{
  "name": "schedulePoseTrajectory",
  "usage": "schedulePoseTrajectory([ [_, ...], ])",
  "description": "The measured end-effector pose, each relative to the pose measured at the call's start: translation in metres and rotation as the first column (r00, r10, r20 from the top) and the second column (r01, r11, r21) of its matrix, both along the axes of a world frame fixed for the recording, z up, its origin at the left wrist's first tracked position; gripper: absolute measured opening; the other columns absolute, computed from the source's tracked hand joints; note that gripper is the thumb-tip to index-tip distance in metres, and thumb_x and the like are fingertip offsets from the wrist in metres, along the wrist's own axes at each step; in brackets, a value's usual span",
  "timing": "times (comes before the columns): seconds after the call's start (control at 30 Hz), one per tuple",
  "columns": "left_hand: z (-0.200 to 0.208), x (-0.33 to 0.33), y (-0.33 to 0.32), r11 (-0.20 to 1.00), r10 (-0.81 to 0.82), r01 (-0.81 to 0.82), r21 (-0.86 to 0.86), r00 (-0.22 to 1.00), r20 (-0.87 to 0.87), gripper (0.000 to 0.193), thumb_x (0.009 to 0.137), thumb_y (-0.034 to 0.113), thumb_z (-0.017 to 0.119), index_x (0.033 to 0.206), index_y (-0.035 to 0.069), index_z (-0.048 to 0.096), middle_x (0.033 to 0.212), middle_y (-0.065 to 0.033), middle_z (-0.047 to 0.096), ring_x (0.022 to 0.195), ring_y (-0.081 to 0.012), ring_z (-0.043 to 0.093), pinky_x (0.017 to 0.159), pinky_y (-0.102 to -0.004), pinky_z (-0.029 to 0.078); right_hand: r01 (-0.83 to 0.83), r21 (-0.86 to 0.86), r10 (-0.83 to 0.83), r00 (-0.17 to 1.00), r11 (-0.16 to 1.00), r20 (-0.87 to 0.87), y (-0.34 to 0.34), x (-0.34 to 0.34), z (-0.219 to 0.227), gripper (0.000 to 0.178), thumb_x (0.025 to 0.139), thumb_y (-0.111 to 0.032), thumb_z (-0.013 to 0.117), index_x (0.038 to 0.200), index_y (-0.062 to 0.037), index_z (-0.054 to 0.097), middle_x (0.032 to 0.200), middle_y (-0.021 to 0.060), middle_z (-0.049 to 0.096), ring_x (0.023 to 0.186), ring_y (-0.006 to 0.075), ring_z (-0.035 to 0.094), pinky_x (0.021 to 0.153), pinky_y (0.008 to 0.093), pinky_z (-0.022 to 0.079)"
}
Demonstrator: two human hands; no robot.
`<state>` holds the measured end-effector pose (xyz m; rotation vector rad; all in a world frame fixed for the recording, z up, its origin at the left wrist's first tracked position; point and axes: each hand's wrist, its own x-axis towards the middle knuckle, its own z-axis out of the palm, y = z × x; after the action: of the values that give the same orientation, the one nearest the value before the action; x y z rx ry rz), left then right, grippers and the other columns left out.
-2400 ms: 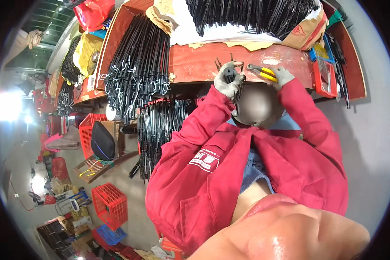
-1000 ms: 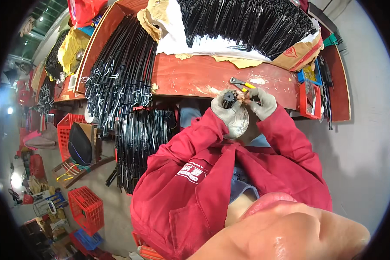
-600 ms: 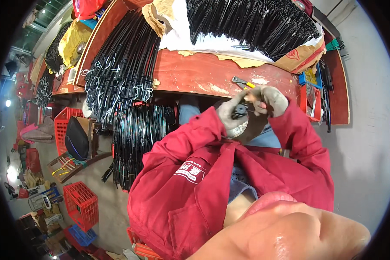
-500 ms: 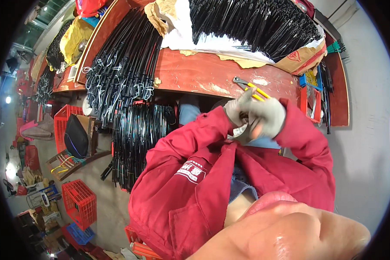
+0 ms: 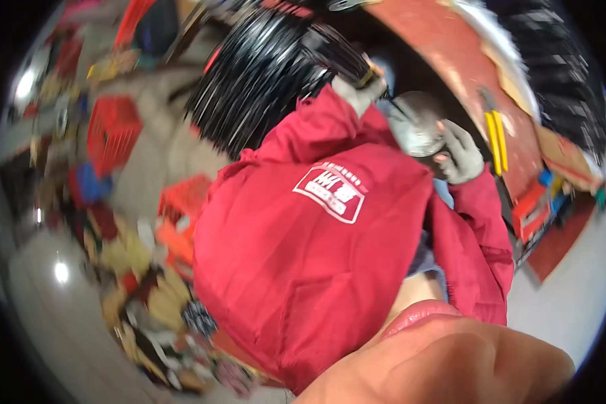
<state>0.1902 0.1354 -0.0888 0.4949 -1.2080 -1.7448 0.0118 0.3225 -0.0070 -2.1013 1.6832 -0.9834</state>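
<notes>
My left hand (image 5: 359, 95), in a pale grey glove with bare fingertips, is closed around the end of a bundle of thin black rods (image 5: 337, 52). The bundle lies over a larger stack of similar black rods (image 5: 249, 81) on the left. My right hand (image 5: 463, 156), gloved the same way, is beside a round silver metal dish (image 5: 417, 128) at my lap. Its thumb and fingers are apart near the dish's rim, and I see nothing between them. Motion blur hides what lies in the dish.
A red workbench (image 5: 444, 60) runs along the upper right, bearing yellow-handled cutting pliers (image 5: 497, 138) and a blurred heap of black rods (image 5: 559, 74). A red bin (image 5: 532, 210) sits at its right end. Red plastic crates (image 5: 113, 131) stand on the floor to the left.
The view has swung leftward, tilting the bench. My hands, close together before, are now apart: the left is on the black rods, the right by the silver dish.
</notes>
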Motion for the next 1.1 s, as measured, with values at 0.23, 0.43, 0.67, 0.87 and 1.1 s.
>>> schedulePoseTrajectory([
  [0.23, -0.089, 0.202, -0.043, 0.592, 0.453, -0.76, 0.27, 0.59, 0.669, 0.017, 0.073, 0.004, 0.06, 0.09, 0.002, 0.055, 0.084, -0.0099, 0.063, 0.073, -0.0207, 0.061, 0.069, -0.0296, 0.05, -0.073, 0.234, 0.057, 0.996, 0.97, 0.073, -0.006, 0.022, -0.043, 0.045, 0.079, -0.021, 0.058, 0.122, -0.0085, 0.051, 0.109, 0.0166, 0.054, 0.082, 0.0283, 0.057, 0.069, 0.0302, 0.046],
  [0.43, -0.109, 0.317, -0.045, 0.683, 0.394, -0.715, 0.146, 0.53, 0.75, 0.032, 0.078, 0.012, 0.06, 0.105, -0.001, 0.048, 0.094, -0.0162, 0.059, 0.081, -0.0314, 0.059, 0.07, -0.0377, 0.052, -0.066, 0.268, 0.059, 0.998, 0.961, 0.035, -0.016, 0.038, -0.05, 0.045, 0.079, -0.019, 0.056, 0.123, -0.0108, 0.051, 0.107, 0.015, 0.055, 0.079, 0.0279, 0.057, 0.065, 0.0296, 0.047],
  [0.67, -0.049, 0.189, -0.102, 0.648, 0.164, -0.221, 0.728, 0.975, 0.151, 0.029, 0.083, 0.019, 0.06, 0.105, 0.001, 0.053, 0.09, -0.0167, 0.06, 0.081, -0.0309, 0.06, 0.067, -0.0376, 0.052, 0.013, 0.146, -0.011, 1.0, 0.989, -0.015, -0.014, 0.056, -0.051, 0.044, 0.084, -0.024, 0.05, 0.126, -0.0115, 0.046, 0.105, 0.0113, 0.053, 0.075, 0.0286, 0.056, 0.061, 0.0317, 0.046],
  [0.87, 0.103, -0.012, -0.079, 0.767, -0.638, 0.586, 0.261, 0.737, 0.221, 0.028, 0.083, 0.009, 0.058, 0.109, -0.001, 0.052, 0.092, -0.0131, 0.059, 0.073, -0.0194, 0.06, 0.063, -0.0259, 0.051, 0.545, 0.109, -0.527, 0.835, 0.831, -0.156, -0.06, -0.023, 0.001, 0.035, 0.086, -0.033, 0.05, 0.118, -0.0196, 0.054, 0.075, 0.006, 0.064, 0.059, 0.0243, 0.058, 0.059, 0.0304, 0.047],
  [1.1, 0.052, -0.205, -0.158, 0.539, 0.085, 0.344, -0.769, 0.886, 0.456, 0.015, 0.077, 0.007, 0.059, 0.092, 0.004, 0.063, 0.087, -0.0103, 0.062, 0.068, -0.02, 0.058, 0.064, -0.0286, 0.048, 0.776, -0.201, -0.793, 0.61, 0.598, -0.004, -0.173, -0.11, -0.003, 0.025, 0.083, -0.022, 0.051, 0.103, -0.0111, 0.062, 0.087, 0.0083, 0.065, 0.075, 0.0228, 0.06, 0.07, 0.0301, 0.048],
])
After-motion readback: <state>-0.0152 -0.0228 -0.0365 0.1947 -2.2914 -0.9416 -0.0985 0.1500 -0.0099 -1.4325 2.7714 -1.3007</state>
